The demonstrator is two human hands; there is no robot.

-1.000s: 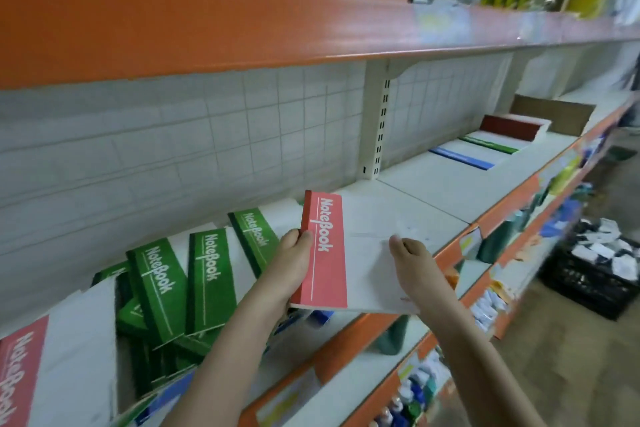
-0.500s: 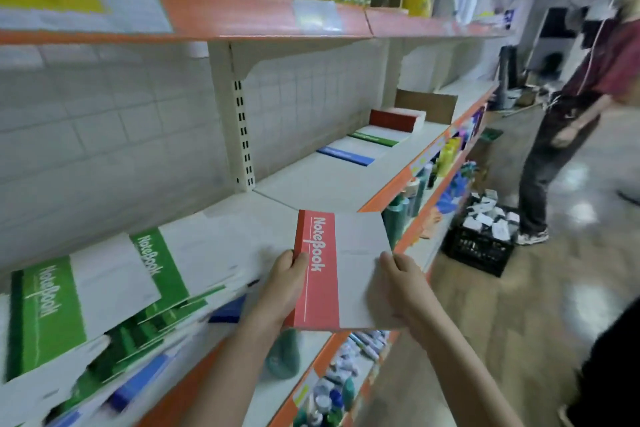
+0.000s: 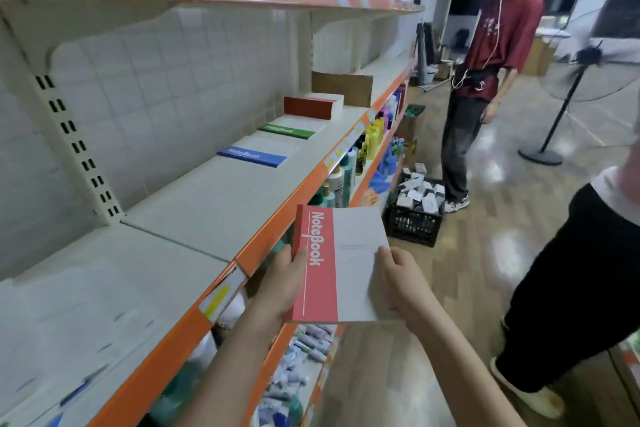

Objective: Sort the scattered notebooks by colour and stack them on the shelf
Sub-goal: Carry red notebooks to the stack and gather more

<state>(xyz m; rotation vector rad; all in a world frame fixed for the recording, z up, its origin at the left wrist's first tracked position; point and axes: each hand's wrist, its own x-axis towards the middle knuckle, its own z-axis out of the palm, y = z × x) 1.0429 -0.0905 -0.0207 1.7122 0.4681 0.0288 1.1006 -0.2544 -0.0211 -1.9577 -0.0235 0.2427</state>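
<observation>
Orange trim runs along the front edge of the white shelf [image 3: 194,204], backed by a pale tiled wall, in a shop aisle with a glossy wood-look floor. 3 stacks of notebooks sit toward the shelf's far end: 1 blue stack [image 3: 254,155], 1 green stack [image 3: 289,130] and 1 taller red stack [image 3: 313,107], with a brown cardboard piece [image 3: 343,88] behind them. 1 red notebook [image 3: 341,263] is held in the air off the shelf's front edge; the left hand [image 3: 282,282] grips its spine side, thumb on the cover, and the right hand [image 3: 403,282] pinches its white right edge. 2 people stand in the aisle beside 1 black crate [image 3: 414,218] and 1 standing fan [image 3: 588,59].
</observation>
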